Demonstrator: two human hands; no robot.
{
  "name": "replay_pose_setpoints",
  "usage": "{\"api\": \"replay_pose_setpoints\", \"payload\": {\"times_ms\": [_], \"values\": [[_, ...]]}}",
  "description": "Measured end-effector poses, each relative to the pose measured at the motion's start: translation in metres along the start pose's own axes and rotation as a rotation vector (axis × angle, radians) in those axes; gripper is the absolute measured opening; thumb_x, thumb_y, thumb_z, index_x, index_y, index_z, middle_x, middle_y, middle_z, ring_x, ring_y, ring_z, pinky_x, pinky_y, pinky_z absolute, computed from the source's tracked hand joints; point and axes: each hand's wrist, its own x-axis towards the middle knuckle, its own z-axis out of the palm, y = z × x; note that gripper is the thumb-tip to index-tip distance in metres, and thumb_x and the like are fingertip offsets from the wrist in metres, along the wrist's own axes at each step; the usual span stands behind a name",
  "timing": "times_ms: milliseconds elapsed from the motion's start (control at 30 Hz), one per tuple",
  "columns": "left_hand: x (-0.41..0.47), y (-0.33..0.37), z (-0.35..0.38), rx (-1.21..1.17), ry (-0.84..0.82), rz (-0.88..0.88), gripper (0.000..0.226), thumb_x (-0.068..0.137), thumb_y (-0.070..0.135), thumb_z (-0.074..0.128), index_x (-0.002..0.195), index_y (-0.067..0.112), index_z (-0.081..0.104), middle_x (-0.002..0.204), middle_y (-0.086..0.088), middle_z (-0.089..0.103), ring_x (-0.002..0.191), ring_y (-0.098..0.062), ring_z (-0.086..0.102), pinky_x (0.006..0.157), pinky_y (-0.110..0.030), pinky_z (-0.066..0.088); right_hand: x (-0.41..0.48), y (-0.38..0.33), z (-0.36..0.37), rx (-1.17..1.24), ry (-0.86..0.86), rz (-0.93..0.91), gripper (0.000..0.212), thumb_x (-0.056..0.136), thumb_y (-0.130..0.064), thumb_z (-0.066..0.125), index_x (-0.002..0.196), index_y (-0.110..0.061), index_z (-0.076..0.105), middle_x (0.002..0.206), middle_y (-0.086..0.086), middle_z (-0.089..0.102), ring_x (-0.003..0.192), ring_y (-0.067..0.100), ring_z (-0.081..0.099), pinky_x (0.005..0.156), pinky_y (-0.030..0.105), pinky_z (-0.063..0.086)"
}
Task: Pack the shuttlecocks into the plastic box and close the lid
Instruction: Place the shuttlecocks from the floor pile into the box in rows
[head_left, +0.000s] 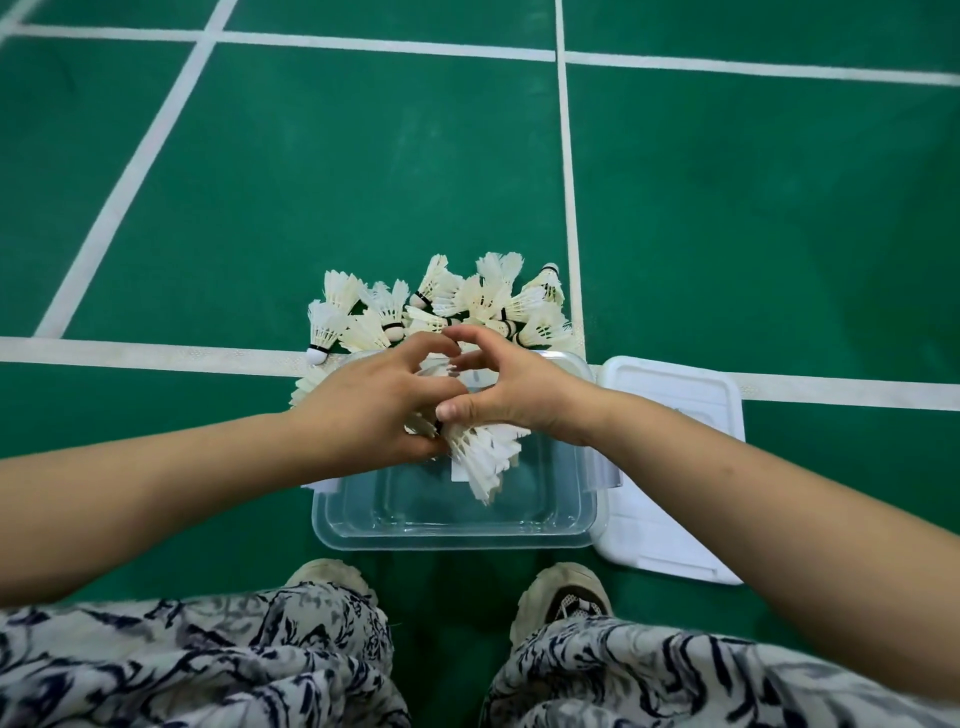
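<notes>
A clear plastic box (457, 535) stands open on the green floor in front of my feet. Both hands hover over its far half. My left hand (374, 410) and my right hand (511, 392) meet there, fingers curled around white feather shuttlecocks (483, 457) whose skirts fan out below my palms into the box. A heap of several more shuttlecocks (447, 306) lies on the floor just beyond the box. The white lid (670, 415) rests flat on the floor to the right of the box, partly under my right forearm.
White court lines (569, 156) cross the green floor around the box. My two shoes (563, 597) and patterned trouser legs (208, 665) are close to the box's near edge.
</notes>
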Motion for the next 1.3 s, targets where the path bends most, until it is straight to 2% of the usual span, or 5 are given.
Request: {"api": "replay_pose_setpoints", "payload": {"times_ms": [133, 367, 700, 1033, 1300], "values": [[0.004, -0.006, -0.004, 0.082, 0.081, -0.079, 0.032, 0.069, 0.035, 0.074, 0.096, 0.023, 0.064, 0.133, -0.006, 0.046, 0.094, -0.029, 0.061, 0.069, -0.034, 0.047, -0.002, -0.007, -0.018, 0.104, 0.069, 0.039, 0.058, 0.081, -0.028, 0.069, 0.131, -0.026, 0.041, 0.119, 0.000, 0.055, 0.099, 0.015, 0.061, 0.069, 0.023, 0.051], [0.008, -0.007, -0.006, 0.130, 0.111, -0.292, 0.029, 0.073, 0.037, 0.069, 0.097, 0.022, 0.062, 0.132, 0.000, 0.043, 0.091, -0.028, 0.058, 0.071, -0.032, 0.045, -0.009, 0.008, -0.018, 0.057, 0.354, -0.027, 0.020, 0.081, -0.034, 0.069, 0.093, -0.027, 0.054, 0.077, -0.004, 0.054, 0.070, 0.012, 0.051, 0.067, 0.027, 0.041], [0.008, 0.005, 0.009, 0.179, 0.014, -0.202, 0.045, 0.077, 0.039, 0.065, 0.118, 0.027, 0.051, 0.134, -0.001, 0.040, 0.102, -0.028, 0.055, 0.076, -0.035, 0.046, -0.016, 0.021, -0.013, 0.019, 0.439, -0.097, 0.036, 0.081, -0.008, 0.067, 0.103, -0.032, 0.051, 0.059, -0.007, 0.048, 0.054, 0.004, 0.047, 0.059, 0.021, 0.041], [0.003, -0.003, 0.012, 0.155, 0.002, -0.220, 0.061, 0.079, 0.041, 0.064, 0.133, 0.026, 0.038, 0.137, -0.003, 0.037, 0.106, -0.027, 0.054, 0.086, -0.039, 0.046, -0.015, 0.048, -0.020, -0.860, 0.387, -0.001, 0.027, 0.081, -0.006, 0.049, 0.102, -0.014, 0.063, 0.105, 0.008, 0.065, 0.097, 0.028, 0.057, 0.072, 0.029, 0.041], [-0.002, -0.009, 0.012, 0.107, 0.063, -0.198, 0.061, 0.076, 0.035, 0.070, 0.128, 0.020, 0.044, 0.134, -0.006, 0.041, 0.094, -0.029, 0.059, 0.080, -0.035, 0.045, -0.001, 0.052, -0.008, -1.247, 0.253, 0.014, 0.022, 0.079, 0.006, 0.050, 0.097, -0.004, 0.057, 0.102, 0.014, 0.060, 0.092, 0.033, 0.060, 0.062, 0.033, 0.041]]}}
